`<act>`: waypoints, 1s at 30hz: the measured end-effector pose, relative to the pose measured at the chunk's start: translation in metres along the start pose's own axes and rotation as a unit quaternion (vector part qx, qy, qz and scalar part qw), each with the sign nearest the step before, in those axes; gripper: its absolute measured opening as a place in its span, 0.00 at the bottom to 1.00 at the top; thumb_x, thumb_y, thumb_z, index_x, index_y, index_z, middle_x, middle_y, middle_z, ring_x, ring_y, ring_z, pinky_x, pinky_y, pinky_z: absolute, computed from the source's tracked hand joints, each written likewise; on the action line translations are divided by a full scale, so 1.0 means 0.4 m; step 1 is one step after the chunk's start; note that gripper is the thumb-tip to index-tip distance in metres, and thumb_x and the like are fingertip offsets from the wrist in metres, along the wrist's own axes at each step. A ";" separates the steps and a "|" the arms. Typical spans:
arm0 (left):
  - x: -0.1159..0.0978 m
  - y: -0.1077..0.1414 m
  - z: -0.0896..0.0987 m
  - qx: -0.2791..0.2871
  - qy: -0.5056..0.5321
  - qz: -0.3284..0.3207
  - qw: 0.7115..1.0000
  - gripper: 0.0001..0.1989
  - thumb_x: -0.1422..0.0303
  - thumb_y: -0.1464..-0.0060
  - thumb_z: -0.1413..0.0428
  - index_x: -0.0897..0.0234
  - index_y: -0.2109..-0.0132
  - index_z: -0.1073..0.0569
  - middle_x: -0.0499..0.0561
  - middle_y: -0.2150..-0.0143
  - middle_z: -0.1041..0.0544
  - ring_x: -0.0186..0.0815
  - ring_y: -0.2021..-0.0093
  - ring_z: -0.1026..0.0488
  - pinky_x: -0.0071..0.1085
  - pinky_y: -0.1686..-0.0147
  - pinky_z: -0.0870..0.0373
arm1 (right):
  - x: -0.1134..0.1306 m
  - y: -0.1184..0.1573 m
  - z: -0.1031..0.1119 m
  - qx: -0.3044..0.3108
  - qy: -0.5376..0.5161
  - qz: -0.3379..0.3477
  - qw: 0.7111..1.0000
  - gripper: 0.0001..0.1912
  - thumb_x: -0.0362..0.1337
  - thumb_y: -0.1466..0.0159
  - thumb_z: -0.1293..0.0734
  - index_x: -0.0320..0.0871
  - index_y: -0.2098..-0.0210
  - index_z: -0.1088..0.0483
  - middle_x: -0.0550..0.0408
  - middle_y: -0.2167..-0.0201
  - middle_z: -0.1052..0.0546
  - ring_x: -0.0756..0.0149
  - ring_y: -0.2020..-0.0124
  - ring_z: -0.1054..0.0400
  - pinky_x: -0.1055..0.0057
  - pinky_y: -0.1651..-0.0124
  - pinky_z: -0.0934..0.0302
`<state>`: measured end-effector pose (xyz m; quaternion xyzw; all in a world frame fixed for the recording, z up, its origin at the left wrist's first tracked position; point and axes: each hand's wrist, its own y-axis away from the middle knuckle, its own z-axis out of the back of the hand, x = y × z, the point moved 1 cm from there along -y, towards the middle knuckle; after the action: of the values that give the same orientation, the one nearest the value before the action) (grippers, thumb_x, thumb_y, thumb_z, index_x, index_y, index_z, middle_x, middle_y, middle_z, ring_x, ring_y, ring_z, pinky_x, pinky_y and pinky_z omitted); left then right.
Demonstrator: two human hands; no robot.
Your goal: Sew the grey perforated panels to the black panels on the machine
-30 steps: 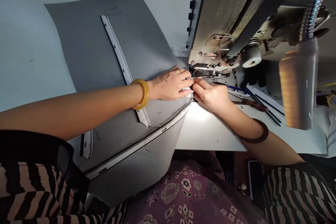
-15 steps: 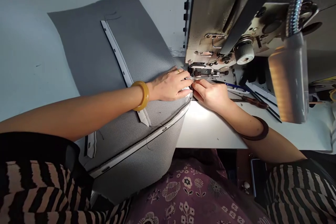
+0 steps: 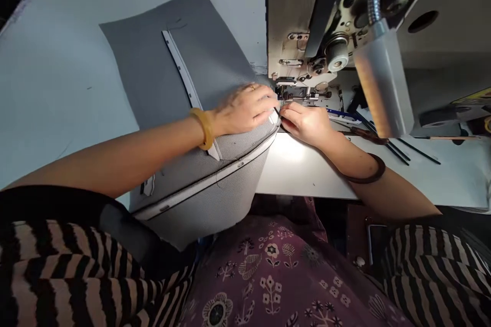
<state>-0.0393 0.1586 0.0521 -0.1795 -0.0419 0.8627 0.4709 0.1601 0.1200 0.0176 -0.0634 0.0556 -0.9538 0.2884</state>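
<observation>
So on the left there's a pale tabletop [image 3: 61, 71] with a big piece of grey fabric [image 3: 210, 46] spread over it, its near part coming down over the front edge towards a purple flowery apron [image 3: 268, 260]. A small white tab [image 3: 149, 185] pokes out just below the left forearm, and a long white strip [image 3: 180, 64] with little slots runs down the fabric and passes under that arm. Another pale band [image 3: 215, 176] crosses the near side, slanting up to the corner by the fingers.

The left hand [image 3: 249, 107], with a yellow bangle [image 3: 204, 129] at the wrist, lies palm down on the fabric, fingers loosely bent and a bit apart, basically pressing on it right by that corner. Just beyond the fingertips is the needle area of a sewing machine [image 3: 291, 5]. The right hand [image 3: 309, 122] comes in from the other side, thumb and fingers bunched into a narrow pinch at the corner; can't really tell what's between them. That arm has a dark brown bracelet [image 3: 378, 169].

Further right, a lamp [image 3: 385, 84] hangs over a brown-handled screwdriver [image 3: 370, 136] and some thin dark sticks [image 3: 401, 152] on the tabletop.
</observation>
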 end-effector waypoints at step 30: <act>-0.263 0.133 -0.128 -0.362 0.339 0.468 0.731 0.15 0.66 0.47 0.41 0.63 0.51 0.25 0.55 0.44 0.24 0.38 0.42 0.29 0.35 0.39 0.34 | 0.015 -0.042 0.000 -0.080 -0.033 0.029 0.996 0.19 0.37 0.32 0.48 0.38 0.57 0.28 0.47 0.59 0.24 0.62 0.63 0.33 0.68 0.63 0.47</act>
<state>-0.0122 0.0371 0.0201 -0.6139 -0.0996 0.7753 -0.1100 0.1461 0.1306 0.0203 -0.1158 0.1237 -0.9350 0.3115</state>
